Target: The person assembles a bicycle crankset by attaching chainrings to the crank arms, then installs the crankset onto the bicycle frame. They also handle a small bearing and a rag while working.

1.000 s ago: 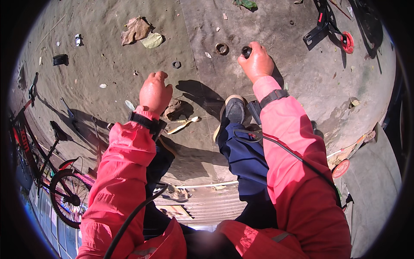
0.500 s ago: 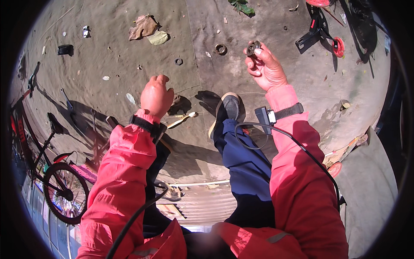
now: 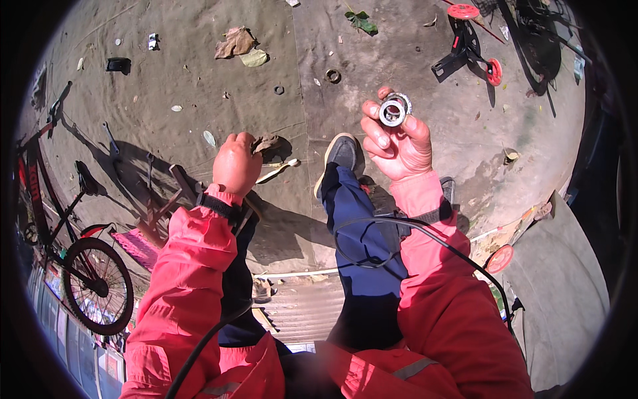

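Note:
My right hand (image 3: 399, 143) is raised above my shoe, its fingers and thumb closed round a shiny metal ring (image 3: 391, 114). A second round metal edge shows behind that ring, so it may be a bearing or two stacked rings. Lower and to the left, my left hand (image 3: 236, 165) has its back turned up and its fingers curled. Beside its fingertips is a brown crumpled piece (image 3: 266, 143), a leaf or a rag. Whether the fingers grip it is hidden. A dark ring (image 3: 333, 76) and a smaller nut-like ring (image 3: 278, 90) lie on the ground sheet ahead.
A bicycle (image 3: 98, 286) stands at the left, near long-handled tools (image 3: 111, 138). A black frame with red wheels (image 3: 458, 52) lies at the far right. Dry leaves (image 3: 235, 42) and a black block (image 3: 118, 64) lie farther off. A cable (image 3: 458, 256) crosses my right forearm.
My right hand has come nearer and turned, so the ring's bright face now shows. My left hand has drawn back a little, its fingers curling down beside the brown piece. The view has shifted slightly.

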Demonstrator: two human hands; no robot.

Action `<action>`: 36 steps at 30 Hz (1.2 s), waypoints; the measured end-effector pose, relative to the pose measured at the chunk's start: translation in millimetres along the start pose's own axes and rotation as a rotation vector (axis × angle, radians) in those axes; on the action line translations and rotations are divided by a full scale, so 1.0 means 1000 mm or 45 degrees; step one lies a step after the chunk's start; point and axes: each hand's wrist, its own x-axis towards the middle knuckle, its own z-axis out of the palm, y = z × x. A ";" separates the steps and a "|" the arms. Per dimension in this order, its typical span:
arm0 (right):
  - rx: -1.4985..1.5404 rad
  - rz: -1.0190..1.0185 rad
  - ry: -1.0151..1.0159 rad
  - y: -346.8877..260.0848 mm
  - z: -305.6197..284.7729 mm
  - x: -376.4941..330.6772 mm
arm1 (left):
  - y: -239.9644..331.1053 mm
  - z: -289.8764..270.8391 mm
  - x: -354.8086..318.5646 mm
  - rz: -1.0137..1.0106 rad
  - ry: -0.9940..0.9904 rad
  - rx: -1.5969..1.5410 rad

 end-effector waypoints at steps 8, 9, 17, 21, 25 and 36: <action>0.124 -0.124 -0.013 0.024 0.053 -0.096 | 0.028 0.016 0.026 0.112 0.019 -0.063; 0.141 -0.133 -0.034 0.025 0.056 -0.105 | 0.034 0.022 0.035 0.136 0.011 -0.060; 0.188 -0.146 -0.066 -0.015 0.036 -0.130 | 0.083 0.074 0.113 0.303 0.069 -0.011; 0.028 -0.336 0.029 -0.036 0.020 -0.139 | 0.100 0.099 0.150 0.355 0.075 0.071; 0.147 -0.400 0.136 -0.048 0.016 -0.146 | 0.109 0.117 0.175 0.371 0.070 0.135; -0.225 -0.532 0.225 -0.069 0.016 -0.149 | 0.115 0.147 0.201 0.505 0.143 0.328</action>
